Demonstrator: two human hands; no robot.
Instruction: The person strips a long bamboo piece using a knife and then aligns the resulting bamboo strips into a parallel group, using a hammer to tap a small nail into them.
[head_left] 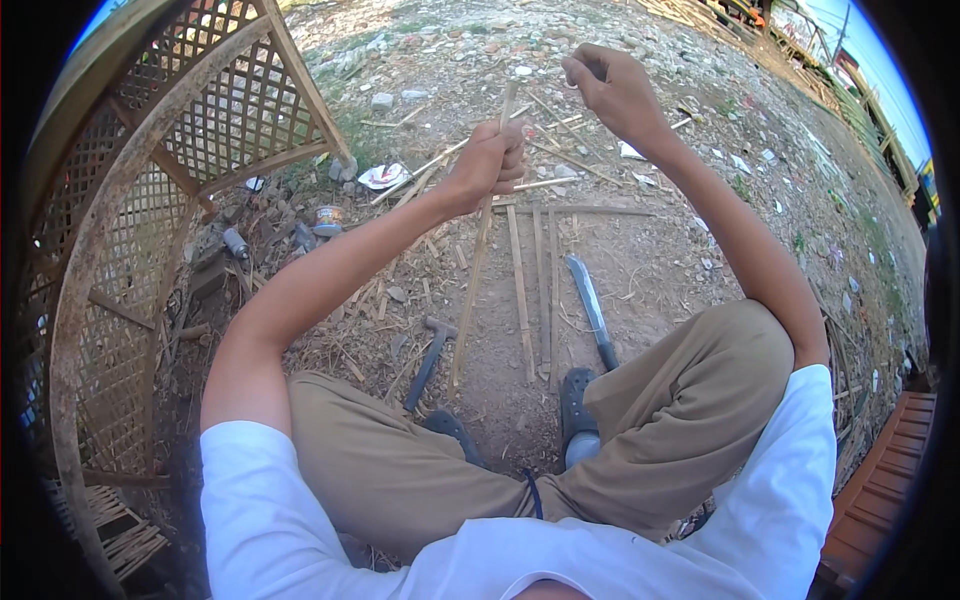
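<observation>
My left hand (487, 168), in front of me, is closed around a long bamboo strip (470, 300) that stands aslant, its upper end above the fist and its lower end near the ground. Raised to the right and apart from the strip, my right hand (622, 92) has its fingers curled in a pinch. Whatever may be between those fingertips is too small to tell. Below my hands, more bamboo strips (521, 295) lie lengthwise on the dirt, touching or near a crosswise strip (605, 210). A machete (588, 295) lies right of them, a hammer (428, 368) left.
A bamboo lattice panel (245, 110) rises at the left. Near it lie a small round can (327, 221), a grey bottle (236, 243) and a white wrapper (384, 177). Stones and litter cover the ground beyond. A brown ridged object (885, 470) is at the lower right.
</observation>
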